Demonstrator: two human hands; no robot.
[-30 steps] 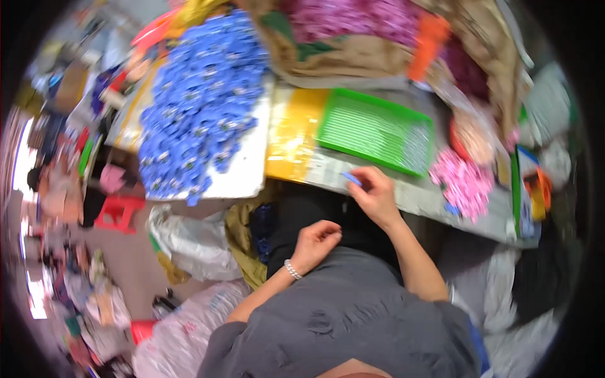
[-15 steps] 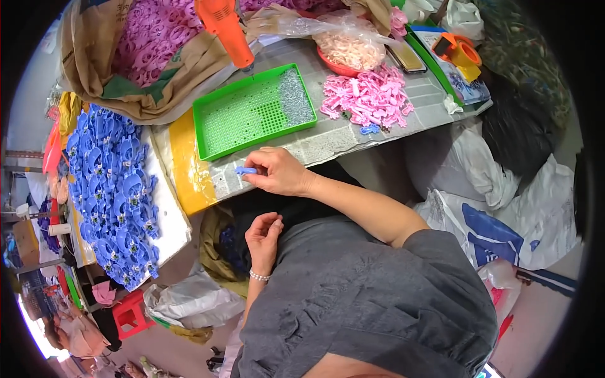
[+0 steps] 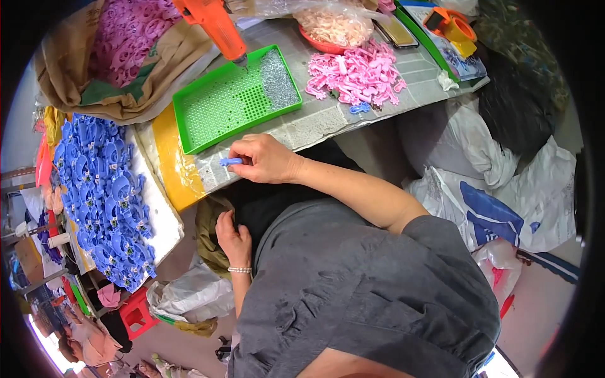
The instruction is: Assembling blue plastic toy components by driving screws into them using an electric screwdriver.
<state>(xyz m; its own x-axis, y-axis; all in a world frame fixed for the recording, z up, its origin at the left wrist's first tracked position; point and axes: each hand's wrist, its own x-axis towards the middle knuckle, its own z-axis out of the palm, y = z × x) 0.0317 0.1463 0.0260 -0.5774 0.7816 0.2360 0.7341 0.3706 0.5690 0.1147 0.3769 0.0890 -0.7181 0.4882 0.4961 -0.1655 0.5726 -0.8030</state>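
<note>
A small blue plastic part (image 3: 230, 162) is pinched between the thumb and fingers of my right hand (image 3: 259, 159), over the near edge of the table in front of the green tray. My left hand (image 3: 234, 240), with a pale beaded bracelet on its wrist, is lower, beside an olive-brown sack (image 3: 211, 236) below the table edge. Its fingers are apart and I see nothing in them. The green tray (image 3: 220, 101) has a perforated bottom, with many small silvery pieces, probably screws, heaped at its right end. An orange power screwdriver (image 3: 217, 28) hangs nose-down over the tray's far edge.
Blue plastic parts (image 3: 107, 195) cover a white board at the left. Pink parts (image 3: 356, 72) lie heaped on the table, a blue one (image 3: 360, 108) beside them. A red bowl (image 3: 321, 43) and orange tape dispenser (image 3: 457, 28) stand behind. A sack of purple parts (image 3: 129, 47) is far left.
My left hand has moved left and its fingers have opened out toward the sack. My right hand has shifted slightly left and up in view with the blue part; the view itself has shifted.
</note>
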